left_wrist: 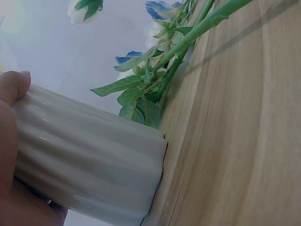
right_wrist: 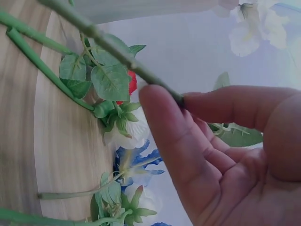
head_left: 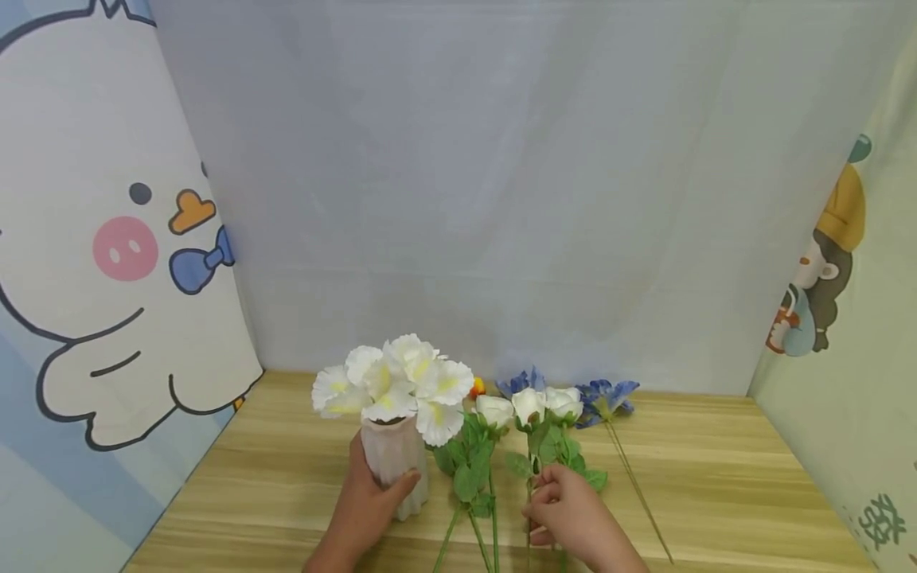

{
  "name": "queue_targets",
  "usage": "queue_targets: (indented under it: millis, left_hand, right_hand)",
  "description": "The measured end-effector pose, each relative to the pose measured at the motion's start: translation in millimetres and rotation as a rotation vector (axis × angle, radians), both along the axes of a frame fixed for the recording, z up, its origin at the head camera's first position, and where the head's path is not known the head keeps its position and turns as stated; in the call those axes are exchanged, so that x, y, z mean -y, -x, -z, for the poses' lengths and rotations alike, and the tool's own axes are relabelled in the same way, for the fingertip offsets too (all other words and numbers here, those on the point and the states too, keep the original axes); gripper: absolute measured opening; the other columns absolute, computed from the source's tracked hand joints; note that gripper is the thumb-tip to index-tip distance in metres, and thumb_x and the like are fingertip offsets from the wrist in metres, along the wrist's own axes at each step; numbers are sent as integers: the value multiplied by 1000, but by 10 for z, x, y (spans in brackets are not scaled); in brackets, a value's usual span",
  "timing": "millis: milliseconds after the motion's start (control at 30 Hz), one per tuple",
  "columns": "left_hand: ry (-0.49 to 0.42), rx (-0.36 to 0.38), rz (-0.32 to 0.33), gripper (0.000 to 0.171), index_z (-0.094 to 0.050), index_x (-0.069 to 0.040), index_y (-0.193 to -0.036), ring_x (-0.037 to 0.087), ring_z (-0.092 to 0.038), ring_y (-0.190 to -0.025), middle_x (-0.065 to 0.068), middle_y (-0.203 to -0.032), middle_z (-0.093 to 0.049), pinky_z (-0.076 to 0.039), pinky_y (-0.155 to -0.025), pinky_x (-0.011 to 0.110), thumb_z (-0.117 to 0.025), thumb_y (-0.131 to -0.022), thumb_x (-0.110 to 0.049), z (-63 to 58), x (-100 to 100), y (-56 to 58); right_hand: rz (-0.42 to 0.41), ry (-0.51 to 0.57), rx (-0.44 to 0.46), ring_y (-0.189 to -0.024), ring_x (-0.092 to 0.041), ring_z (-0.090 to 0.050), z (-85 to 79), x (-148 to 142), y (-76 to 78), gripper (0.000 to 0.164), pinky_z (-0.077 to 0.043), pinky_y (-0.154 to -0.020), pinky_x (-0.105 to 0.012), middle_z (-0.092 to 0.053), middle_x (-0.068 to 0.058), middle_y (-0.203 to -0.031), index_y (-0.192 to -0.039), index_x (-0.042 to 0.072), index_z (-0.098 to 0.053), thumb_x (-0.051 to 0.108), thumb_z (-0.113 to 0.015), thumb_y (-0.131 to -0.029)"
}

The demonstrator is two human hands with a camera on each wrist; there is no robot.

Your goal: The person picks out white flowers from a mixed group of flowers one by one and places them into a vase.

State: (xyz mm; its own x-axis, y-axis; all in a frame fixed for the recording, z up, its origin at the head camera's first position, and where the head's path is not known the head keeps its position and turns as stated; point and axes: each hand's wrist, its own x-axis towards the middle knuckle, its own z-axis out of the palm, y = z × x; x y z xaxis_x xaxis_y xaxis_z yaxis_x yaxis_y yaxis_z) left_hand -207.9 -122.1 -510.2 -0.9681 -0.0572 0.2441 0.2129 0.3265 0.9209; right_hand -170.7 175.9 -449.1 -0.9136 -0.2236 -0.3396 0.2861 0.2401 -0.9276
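My left hand grips the white fluted vase, thumb across its front. The vase stands upright on the table, and its base meets the wood in the left wrist view. Out of its mouth spread several white flowers with yellow centres. To the right of the vase, my right hand pinches a green stem between thumb and index finger. That stem leads up to a white rose, raised in front of the other flowers.
Other white roses lie on the wooden table between and behind the hands. Blue flowers lie farther back, one with a long bare stem. A small red-yellow bloom shows near the grey curtain. Printed cloths hang at both sides.
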Motion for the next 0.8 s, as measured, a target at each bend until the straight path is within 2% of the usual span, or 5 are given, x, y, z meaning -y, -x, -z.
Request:
queue_targets:
  millis: [167,267,500,800]
  left_hand:
    - [-1,9,10,97,-16,-22,-143,25,-53,-107,6,-122,-48,-41,-91,49,-80,-72,-39,10,11,-10]
    - [-4,14,15,97,-16,-22,-143,25,-52,-108,6,-123,-48,-40,-91,49,-80,-72,-40,9,11,-13]
    - [-9,24,13,98,-17,-23,-144,26,-52,-108,6,-122,-49,-40,-91,49,-80,-72,-40,-19,-1,-11]
    - [-15,5,20,96,-17,-21,-143,24,-53,-106,6,-121,-48,-41,-89,47,-80,-73,-38,-12,1,0]
  right_hand:
    - [33,31,-20,-86,-28,-63,-3,4,14,50,-53,-71,-41,-58,-17,-98,-128,-13,-38,9,-61,-90]
    - [76,50,-43,-87,-27,-62,-14,14,28,51,-53,-73,-42,-58,-17,-102,-128,-12,-41,12,-63,-89]
    - [144,118,-97,-87,-27,-62,-33,46,26,38,-53,-74,-43,-59,-17,-101,-116,-6,-52,16,-65,-89]
    - [194,173,-151,-91,-29,-61,-65,113,32,36,-52,-76,-43,-57,-18,-103,-113,-3,-53,19,-67,-88]
